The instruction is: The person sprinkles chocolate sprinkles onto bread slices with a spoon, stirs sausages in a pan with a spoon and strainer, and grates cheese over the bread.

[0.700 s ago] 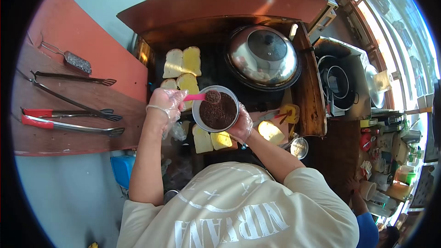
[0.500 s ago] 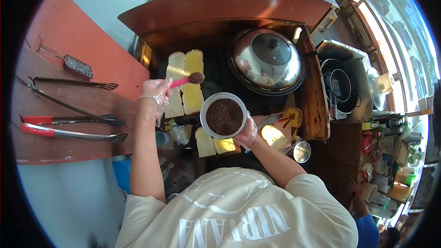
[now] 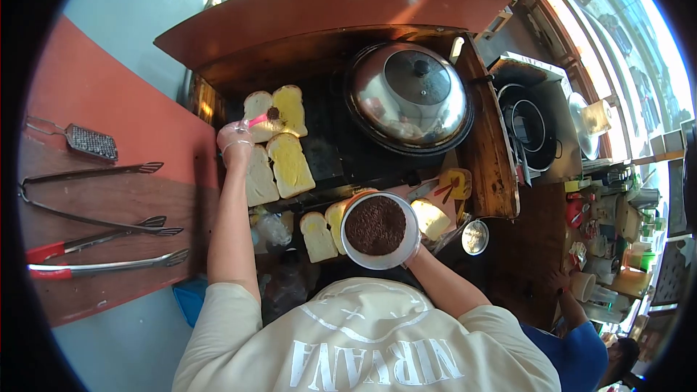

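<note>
Left hand grips spoon over bread | right hand grips bowl | griddle strip separates bread, lid

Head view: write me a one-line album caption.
Gloved left hand holds a pink spoon of dark granules over bread slices; the right hand holds a bowl of more.

Grater on red-and-brown surface at left. Below it, open dark tongs, then red-handled tongs. Blue container, partly hidden, under surface's lower edge. Large pan with domed metal lid, glass window and dark knob on top. Right of wooden side panel, dark pans grouped inside metal enclosure. Lower right, another person's blue sleeve.
</note>
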Demonstrator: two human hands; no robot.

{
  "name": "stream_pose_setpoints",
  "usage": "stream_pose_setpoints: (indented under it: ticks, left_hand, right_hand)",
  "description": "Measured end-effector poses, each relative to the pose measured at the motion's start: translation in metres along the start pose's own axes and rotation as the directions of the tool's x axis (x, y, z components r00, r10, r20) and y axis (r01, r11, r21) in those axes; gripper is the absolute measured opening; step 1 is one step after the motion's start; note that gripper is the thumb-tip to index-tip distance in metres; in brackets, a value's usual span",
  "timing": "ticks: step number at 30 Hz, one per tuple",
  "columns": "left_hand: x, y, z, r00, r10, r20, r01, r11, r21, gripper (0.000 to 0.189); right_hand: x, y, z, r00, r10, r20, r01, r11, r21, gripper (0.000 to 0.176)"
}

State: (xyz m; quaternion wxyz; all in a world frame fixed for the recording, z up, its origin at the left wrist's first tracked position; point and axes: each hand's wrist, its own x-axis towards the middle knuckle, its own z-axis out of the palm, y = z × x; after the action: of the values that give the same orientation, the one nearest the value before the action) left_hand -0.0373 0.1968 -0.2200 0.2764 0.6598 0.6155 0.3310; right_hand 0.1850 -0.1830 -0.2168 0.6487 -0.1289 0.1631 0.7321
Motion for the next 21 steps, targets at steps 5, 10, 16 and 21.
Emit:
stream_pose_setpoints:
  ticks: [5,10,16,21]
  left_hand:
    - [0.032,0.005,0.014,0.978,0.195,-0.074,-0.182,0.971,0.154,0.027]
    - [0.038,0.02,0.012,0.973,0.198,-0.119,-0.179,0.972,0.149,0.025]
    - [0.004,0.007,-0.001,0.992,0.113,0.048,-0.116,0.99,0.076,0.028]
    - [-0.001,0.027,0.009,0.982,0.19,0.006,-0.19,0.98,0.061,0.025]
  right_hand:
    - [-0.017,0.001,-0.024,1.0,0.012,-0.009,-0.012,0.999,-0.03,0.049]
    - [-0.023,0.006,-0.037,0.999,-0.002,-0.034,0.001,1.0,-0.025,0.052]
    - [-0.022,0.009,-0.024,1.0,-0.009,-0.001,0.009,1.0,-0.027,0.052]
    - [-0.025,0.01,-0.017,0.999,-0.04,0.008,0.041,0.997,-0.073,0.05]
